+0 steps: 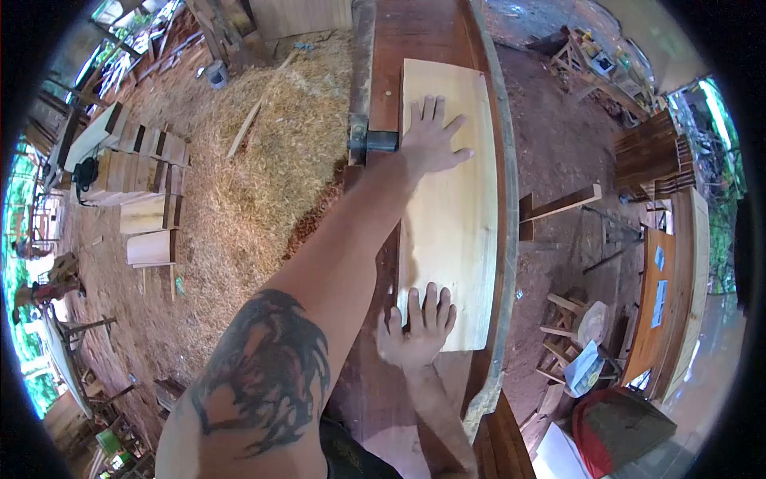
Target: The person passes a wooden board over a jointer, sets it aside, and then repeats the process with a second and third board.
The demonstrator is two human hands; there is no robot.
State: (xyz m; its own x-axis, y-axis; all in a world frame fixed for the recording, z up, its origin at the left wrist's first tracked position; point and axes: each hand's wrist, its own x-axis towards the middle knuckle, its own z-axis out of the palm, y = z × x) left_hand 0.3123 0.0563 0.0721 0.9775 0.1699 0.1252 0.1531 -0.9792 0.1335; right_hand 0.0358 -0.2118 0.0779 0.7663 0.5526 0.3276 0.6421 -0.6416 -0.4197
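A pale wooden board (447, 231) lies lengthwise on the long bed (408, 32) of what looks like a jointer planer, beside its raised side fence (506, 176). My left hand (433, 136) is spread flat on the board's far part, fingers apart, its tattooed arm reaching in from the lower left. Close to that wrist is a dark block-like machine part (381, 141) at the bed's left edge. Nearer to me, my right hand (420, 323) rests with spread fingers on the board's near end. Neither hand is wrapped around anything. The cutter cannot be seen.
Wood shavings (279, 136) are heaped left of the machine, with a thin stick (259, 108) on them. Stacked timber blocks (136, 172) stand further left. On the right are a projecting wooden beam (562, 203), small wooden stools (562, 351) and leaning planks (650, 295).
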